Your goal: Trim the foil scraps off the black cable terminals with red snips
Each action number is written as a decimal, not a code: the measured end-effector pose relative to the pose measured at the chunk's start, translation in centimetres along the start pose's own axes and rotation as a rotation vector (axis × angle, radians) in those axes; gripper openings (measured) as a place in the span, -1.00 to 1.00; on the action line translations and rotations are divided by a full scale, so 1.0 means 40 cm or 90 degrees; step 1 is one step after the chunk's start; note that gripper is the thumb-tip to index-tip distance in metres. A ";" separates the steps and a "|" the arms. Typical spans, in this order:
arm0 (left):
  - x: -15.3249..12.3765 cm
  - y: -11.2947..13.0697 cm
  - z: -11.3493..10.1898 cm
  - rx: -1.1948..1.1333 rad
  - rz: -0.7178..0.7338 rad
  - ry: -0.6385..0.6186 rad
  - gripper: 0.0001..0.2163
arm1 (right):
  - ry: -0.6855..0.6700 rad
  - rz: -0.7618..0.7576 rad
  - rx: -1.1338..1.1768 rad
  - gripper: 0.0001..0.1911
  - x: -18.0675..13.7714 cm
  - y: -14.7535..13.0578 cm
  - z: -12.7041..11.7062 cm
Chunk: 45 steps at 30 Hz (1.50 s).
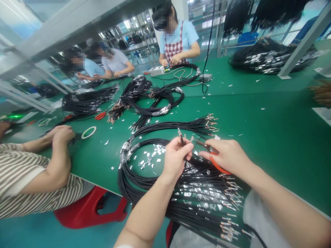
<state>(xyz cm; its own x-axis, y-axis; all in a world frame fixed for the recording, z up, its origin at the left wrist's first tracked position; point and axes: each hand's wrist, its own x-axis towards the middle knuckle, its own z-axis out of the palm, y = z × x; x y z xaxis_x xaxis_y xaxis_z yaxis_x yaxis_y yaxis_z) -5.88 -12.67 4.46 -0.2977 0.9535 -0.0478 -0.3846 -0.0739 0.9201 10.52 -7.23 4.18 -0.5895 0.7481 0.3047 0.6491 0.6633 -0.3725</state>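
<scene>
- Green bench (271, 137): black cables (196, 215) at five o'clock.
- Left hand (178, 155): fingers pinched on a thin cable (182, 138).
- Right hand (226, 155), at its three o'clock: fingers wrapped around orange-handled cutters (218, 166).

Bright, diffuse light; foil (199, 191) glinting; distance hazy, edges stretched.

From here I can read no lettering, number or brand anywhere: not on the white box (157, 71) across the far side, the white ring (95, 129) at left, or the orange-handled cutters (218, 166) near right.
</scene>
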 end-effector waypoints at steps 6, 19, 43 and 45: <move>-0.011 -0.009 0.007 0.030 0.012 0.007 -0.82 | 0.210 0.091 0.389 -0.90 0.004 -0.041 0.000; -0.026 -0.023 0.015 0.035 -0.104 -0.127 -0.81 | 0.225 0.137 0.592 -0.90 -0.008 -0.085 -0.002; -0.026 -0.006 0.008 -0.003 -0.134 -0.165 -0.84 | 0.242 0.065 0.281 -0.90 -0.005 -0.033 0.030; -0.024 0.002 0.007 -0.015 -0.091 -0.131 -0.86 | 0.265 0.058 0.189 -0.94 0.002 -0.009 0.022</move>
<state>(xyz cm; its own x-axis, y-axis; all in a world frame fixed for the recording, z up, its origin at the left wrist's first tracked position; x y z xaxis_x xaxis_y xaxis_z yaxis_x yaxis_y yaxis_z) -5.37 -13.49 4.68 -0.0560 0.9940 -0.0942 -0.4309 0.0610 0.9003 9.80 -7.42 3.56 -0.2570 0.7880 0.5595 0.4888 0.6055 -0.6281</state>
